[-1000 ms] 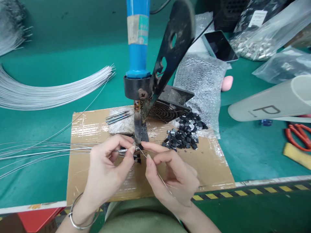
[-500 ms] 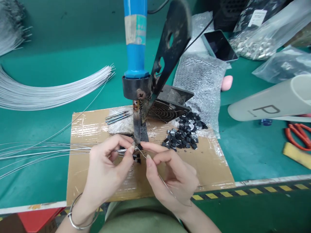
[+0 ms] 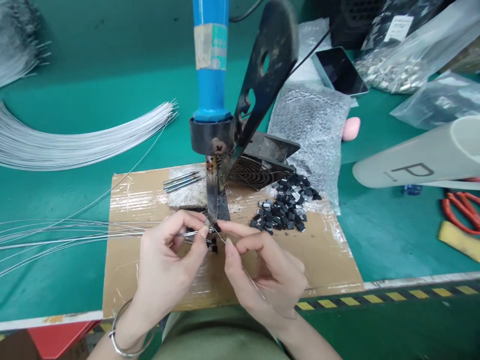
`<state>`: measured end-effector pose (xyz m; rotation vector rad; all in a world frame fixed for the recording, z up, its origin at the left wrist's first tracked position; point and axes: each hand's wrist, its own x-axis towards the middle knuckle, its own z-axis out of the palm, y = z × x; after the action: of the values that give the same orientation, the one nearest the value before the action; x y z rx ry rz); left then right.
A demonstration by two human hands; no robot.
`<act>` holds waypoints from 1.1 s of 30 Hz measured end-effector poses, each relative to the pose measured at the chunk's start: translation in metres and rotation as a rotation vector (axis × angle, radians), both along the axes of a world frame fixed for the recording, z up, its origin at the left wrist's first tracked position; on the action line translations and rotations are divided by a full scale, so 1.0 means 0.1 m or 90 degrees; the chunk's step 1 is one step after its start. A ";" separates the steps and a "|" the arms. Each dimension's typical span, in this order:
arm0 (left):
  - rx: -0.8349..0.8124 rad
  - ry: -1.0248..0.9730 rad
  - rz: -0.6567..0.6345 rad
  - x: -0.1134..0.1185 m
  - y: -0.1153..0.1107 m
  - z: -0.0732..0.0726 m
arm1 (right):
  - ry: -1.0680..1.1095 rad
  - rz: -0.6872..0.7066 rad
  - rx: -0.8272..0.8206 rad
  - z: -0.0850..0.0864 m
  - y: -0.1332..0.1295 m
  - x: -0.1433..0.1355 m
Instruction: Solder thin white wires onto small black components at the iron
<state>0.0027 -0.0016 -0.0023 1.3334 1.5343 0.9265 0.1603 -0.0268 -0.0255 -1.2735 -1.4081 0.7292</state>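
Note:
My left hand [image 3: 172, 255] is pinched on a thin pale wire [image 3: 131, 233] whose far part runs off to the left; any small part at the fingertips is too hidden to name. My right hand [image 3: 266, 267] pinches a thin solder-like wire [image 3: 220, 236], which trails across the palm. Both sets of fingertips nearly meet under the dark tip of a blue-handled soldering iron [image 3: 212, 90], clamped upright with its tip down. Small black pieces [image 3: 213, 245] lie just below the fingertips. To the right is a pile of black and silver pieces [image 3: 287, 205].
Cardboard [image 3: 322, 255] covers the work spot, with a black fan [image 3: 258, 165] behind the iron. A bundle of white wires [image 3: 82, 142] lies left. Bubble wrap [image 3: 307, 120], a phone [image 3: 340, 71], a pale tumbler [image 3: 412, 157] and red-handled scissors [image 3: 463, 212] sit right.
My left hand has shifted very slightly to the right, and the wires running left from it have moved a little. My right hand keeps nearly the same place and pinch.

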 end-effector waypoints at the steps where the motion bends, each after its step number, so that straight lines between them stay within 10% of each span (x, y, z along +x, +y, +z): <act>1: 0.001 -0.001 0.003 0.01 -0.01 0.00 | 0.000 0.000 0.004 0.00 0.00 0.00; 33: 0.057 0.002 0.016 0.04 0.00 0.00 | -0.050 -0.023 0.089 0.01 0.02 -0.03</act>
<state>0.0065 -0.0018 -0.0021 1.3823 1.5307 1.0203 0.1577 -0.0245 -0.0245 -1.2264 -1.4704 0.5522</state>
